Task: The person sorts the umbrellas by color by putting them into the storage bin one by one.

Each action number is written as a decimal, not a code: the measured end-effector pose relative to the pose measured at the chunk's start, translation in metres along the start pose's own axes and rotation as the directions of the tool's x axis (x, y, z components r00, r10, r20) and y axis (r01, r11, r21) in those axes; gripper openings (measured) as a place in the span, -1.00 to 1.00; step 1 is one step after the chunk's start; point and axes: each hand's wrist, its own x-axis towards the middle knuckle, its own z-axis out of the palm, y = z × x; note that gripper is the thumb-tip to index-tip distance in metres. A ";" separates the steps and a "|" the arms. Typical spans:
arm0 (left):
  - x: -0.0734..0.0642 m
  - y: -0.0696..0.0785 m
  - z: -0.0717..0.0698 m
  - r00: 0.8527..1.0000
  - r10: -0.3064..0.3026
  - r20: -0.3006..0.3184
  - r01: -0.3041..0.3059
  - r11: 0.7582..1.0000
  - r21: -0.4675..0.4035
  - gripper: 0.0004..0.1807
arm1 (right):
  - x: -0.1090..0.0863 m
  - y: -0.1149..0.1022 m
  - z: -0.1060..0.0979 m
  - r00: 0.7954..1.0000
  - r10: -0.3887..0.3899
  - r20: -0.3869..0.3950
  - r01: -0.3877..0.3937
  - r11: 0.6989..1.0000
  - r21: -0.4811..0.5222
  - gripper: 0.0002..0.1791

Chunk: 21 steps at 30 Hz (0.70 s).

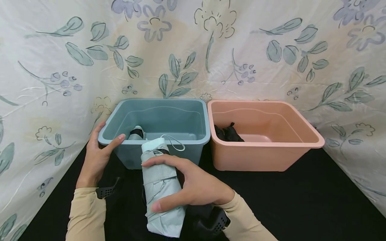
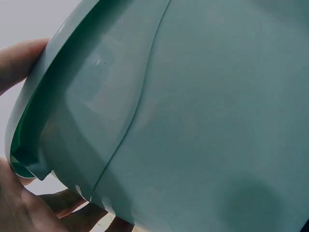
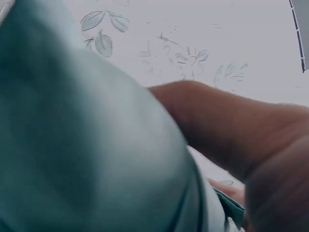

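My right hand [image 1: 197, 184] grips a folded pale blue umbrella [image 1: 161, 182], with the thumb and a finger across its near side. The umbrella stands tilted in front of the blue bin [image 1: 129, 155], and its top end, with a thin white wrist cord [image 1: 175, 142], overlaps the bin's front rim. In the right wrist view, the umbrella's fabric [image 3: 96, 145] fills the left side, close to the lens. My left hand [image 1: 98, 155] holds the blue bin at its left front corner, thumb over the rim. The left wrist view shows fingers [image 2: 70, 205] under that rim.
Inside the blue bin lies a pale object with a black band [image 1: 137, 131]. To the right stands a pink bin [image 1: 256, 155] with black bundled items [image 1: 232, 133] in its left part. Both bins stand on a black surface [image 1: 301, 201], backed by a floral sheet [image 1: 241, 40].
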 end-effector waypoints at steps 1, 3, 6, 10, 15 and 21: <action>0.000 0.000 0.000 1.000 -0.001 0.000 0.001 1.000 0.001 -0.02 | 0.000 -0.001 -0.001 1.000 -0.006 -0.015 0.006 1.000 0.009 -0.24; 0.000 0.000 0.000 1.000 -0.002 0.000 0.002 1.000 -0.002 -0.02 | -0.001 -0.002 -0.002 0.999 -0.011 -0.047 0.013 0.999 0.037 -0.24; 0.000 0.001 0.000 1.000 0.002 0.004 -0.002 1.000 -0.006 -0.02 | -0.003 -0.003 -0.004 0.995 -0.003 -0.100 0.012 0.996 0.085 -0.23; -0.001 0.000 -0.001 1.000 0.007 0.008 -0.007 1.000 -0.012 -0.03 | -0.004 -0.004 -0.005 0.986 0.020 -0.164 -0.002 0.994 0.109 -0.23; -0.001 0.000 0.000 1.000 0.018 0.012 -0.018 1.000 -0.018 -0.03 | -0.003 -0.010 -0.013 0.973 0.028 -0.227 -0.010 0.997 0.082 -0.22; -0.001 0.001 0.001 1.000 0.018 0.007 -0.018 1.000 -0.014 -0.02 | 0.015 -0.023 -0.032 0.959 0.003 -0.283 -0.016 0.999 -0.045 -0.24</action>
